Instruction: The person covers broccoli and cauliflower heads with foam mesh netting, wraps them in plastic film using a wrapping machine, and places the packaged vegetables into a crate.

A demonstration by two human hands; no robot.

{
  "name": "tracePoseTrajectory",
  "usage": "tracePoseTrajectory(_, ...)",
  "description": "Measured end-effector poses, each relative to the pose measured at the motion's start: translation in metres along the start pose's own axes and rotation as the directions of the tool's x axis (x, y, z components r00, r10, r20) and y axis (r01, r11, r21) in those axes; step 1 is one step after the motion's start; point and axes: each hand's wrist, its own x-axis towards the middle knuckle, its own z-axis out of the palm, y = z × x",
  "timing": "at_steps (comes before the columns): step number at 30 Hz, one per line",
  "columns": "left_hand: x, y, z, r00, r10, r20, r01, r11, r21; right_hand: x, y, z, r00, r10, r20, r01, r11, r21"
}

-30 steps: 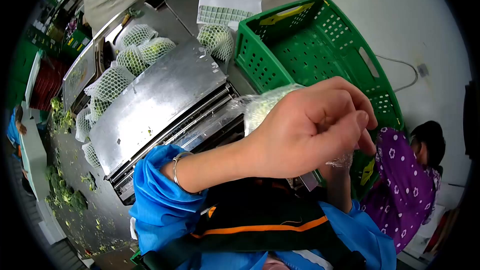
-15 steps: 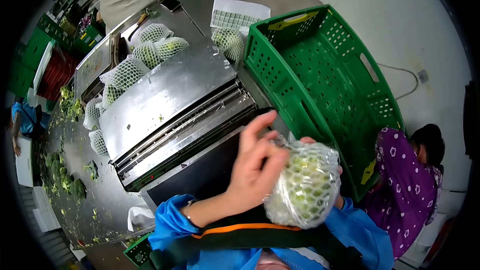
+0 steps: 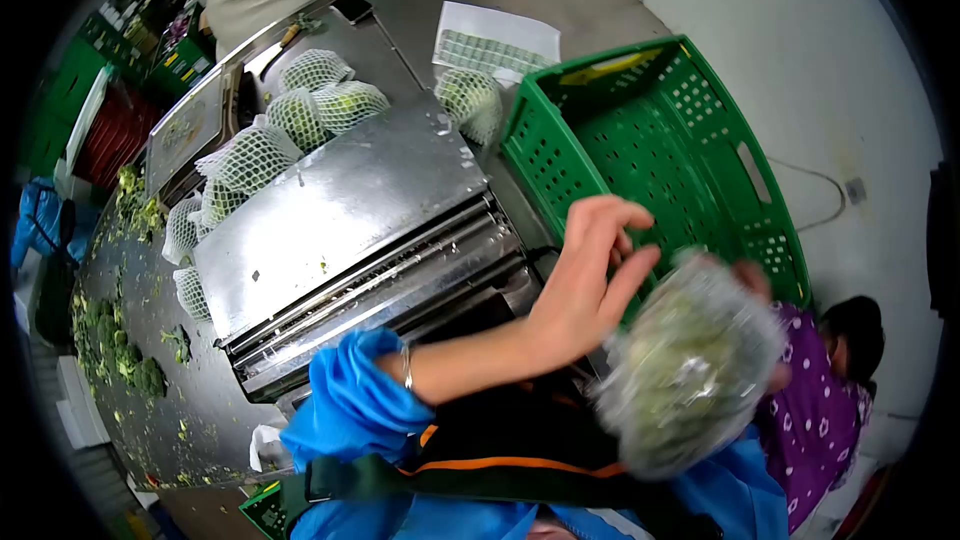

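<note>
A blurred, film-wrapped green vegetable (image 3: 695,365) in a foam net is at the lower right. My right hand (image 3: 765,290) is mostly hidden behind it, with blurred fingers gripping its far side. Just to the left of the bundle is my left hand (image 3: 595,265), thumb and fingers bent and apart, nothing between them. Beside my left hand stands the metal wrapping machine (image 3: 340,220). The green crate (image 3: 570,155) lies beyond both hands.
Netted vegetables (image 3: 250,160) line the machine's far side; another (image 3: 468,100) sits by a paper sheet (image 3: 500,35). Broccoli pieces (image 3: 120,350) lie on the metal table (image 3: 210,390). A person in purple (image 3: 815,410) is at the right, another in blue (image 3: 40,225) far left.
Film trailing towards the machine a second ago is now around the bundle. Since the last earlier frame, the bundle and right hand have moved right, and my left hand has moved up and right, off it.
</note>
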Motion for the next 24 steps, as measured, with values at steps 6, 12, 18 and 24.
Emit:
tracePoseTrajectory(6,0.098,-0.067,-0.128,0.979,0.193,0.069,-0.153,0.461,0.874,0.179,-0.032,-0.123,0.923,0.073,-0.378,-0.231,0.890,-0.392)
tracePoseTrajectory(12,0.208,-0.180,-0.168,0.807,-0.590,-0.007,0.081,0.098,0.992,0.317,0.109,-0.241,0.766,-0.032,-0.642,-0.488,0.621,-0.613)
tracePoseTrajectory(18,0.251,-0.220,-0.173,0.673,-0.718,0.177,-0.062,0.184,0.981,0.322,0.142,-0.277,0.793,-0.262,-0.550,-0.409,0.440,-0.800)
tracePoseTrajectory(24,0.258,-0.162,-0.179,0.848,-0.454,0.275,-0.145,0.300,0.943,0.308,0.118,-0.267,0.791,-0.333,-0.513,-0.357,0.429,-0.829)
